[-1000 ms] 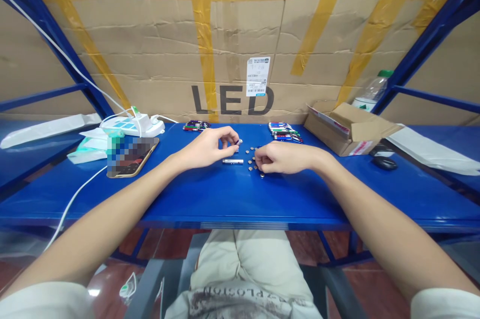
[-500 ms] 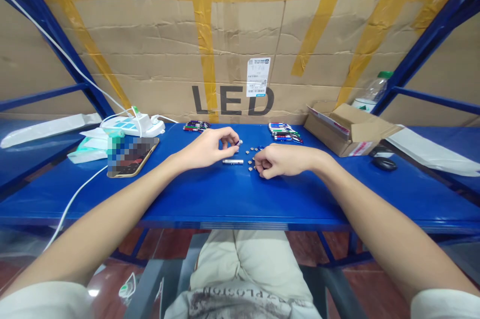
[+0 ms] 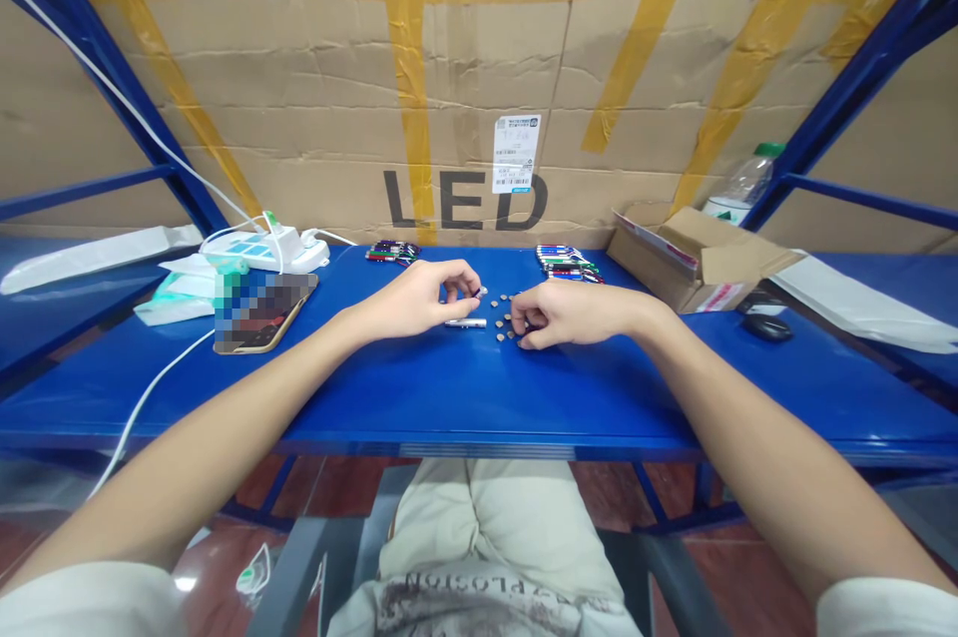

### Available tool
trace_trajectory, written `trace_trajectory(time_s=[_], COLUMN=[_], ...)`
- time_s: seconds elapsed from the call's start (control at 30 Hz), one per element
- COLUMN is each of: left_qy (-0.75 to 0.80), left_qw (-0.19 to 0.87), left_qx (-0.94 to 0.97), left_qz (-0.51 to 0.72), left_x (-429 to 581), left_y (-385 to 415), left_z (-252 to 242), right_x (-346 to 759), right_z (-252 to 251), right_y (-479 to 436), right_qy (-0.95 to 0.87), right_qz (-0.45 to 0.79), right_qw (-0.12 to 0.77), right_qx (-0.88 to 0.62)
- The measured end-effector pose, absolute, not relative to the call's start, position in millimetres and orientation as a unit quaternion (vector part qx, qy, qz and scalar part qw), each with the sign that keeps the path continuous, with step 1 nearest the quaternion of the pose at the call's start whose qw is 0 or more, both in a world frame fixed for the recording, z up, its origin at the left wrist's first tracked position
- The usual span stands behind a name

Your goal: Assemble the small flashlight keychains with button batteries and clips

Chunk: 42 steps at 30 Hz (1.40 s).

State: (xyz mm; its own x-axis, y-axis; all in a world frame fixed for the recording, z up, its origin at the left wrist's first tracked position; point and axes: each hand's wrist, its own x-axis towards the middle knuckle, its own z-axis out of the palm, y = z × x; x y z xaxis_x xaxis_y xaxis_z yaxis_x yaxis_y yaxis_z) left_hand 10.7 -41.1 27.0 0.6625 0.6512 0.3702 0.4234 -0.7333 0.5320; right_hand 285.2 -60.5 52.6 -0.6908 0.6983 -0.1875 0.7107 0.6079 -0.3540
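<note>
My left hand [image 3: 438, 300] is closed in a pinch, thumb against forefinger, and a small silvery piece [image 3: 483, 291] sticks out at its fingertips. Just below those fingers a short silver metal tube [image 3: 465, 322] lies flat on the blue table. Several small round discs that look like button cells [image 3: 500, 324] are scattered between my hands. My right hand [image 3: 552, 313] is closed with curled fingers, low over the right side of the discs; what its fingertips hold, if anything, is hidden.
Pen-like coloured metal tubes lie in a left bunch [image 3: 390, 252] and a right bunch [image 3: 567, 263]. A phone [image 3: 278, 318], power strip [image 3: 288, 250] and tissue pack [image 3: 187, 296] stand left. On the right are an opened cardboard box [image 3: 693, 258], black mouse [image 3: 767, 326] and bottle [image 3: 748, 183].
My left hand has shifted slightly to the right and down, nearer the silver tube. My right hand has lifted a little, its fingers still curled by the discs.
</note>
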Motion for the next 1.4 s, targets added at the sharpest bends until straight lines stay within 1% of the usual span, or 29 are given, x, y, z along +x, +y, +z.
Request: trace_trajectory(time_s=[0.3,0.5,0.6,0.77,0.87,1.07,1.4], left_qy=[0.304,0.299,0.301,0.298,0.29,0.287,0.31], left_qw=[0.241,0.317,0.371,0.433,0.468,0.526,0.505], left_qx=[0.881,0.854,0.83,0.798,0.776,0.741,0.762], left_qz=[0.272,0.286,0.288,0.295,0.308,0.304,0.261], left_x=[12.1,18.2,22.3,27.5,32.2,39.6,35.2], left_y=[-41.0,-44.0,-45.6,-47.7,-49.8,-54.1,-53.5], left_z=[22.5,19.9,19.4,16.3,10.9,4.9,7.2], right_x=[281.4,279.5,281.1,283.2,282.3,280.3,283.3], right_z=[45.6,47.3,53.2,57.3,54.7,51.6,55.9], right_y=[-59.4,-62.3,-64.0,-64.6,-64.2,-64.1,-65.3], right_qy=[0.905,0.905,0.896,0.876,0.874,0.874,0.872], right_qz=[-0.185,-0.179,-0.184,-0.19,-0.196,-0.238,-0.268], right_qw=[0.031,0.02,-0.033,-0.188,-0.223,-0.208,-0.169], right_qx=[0.381,0.386,0.402,0.401,0.385,0.368,0.374])
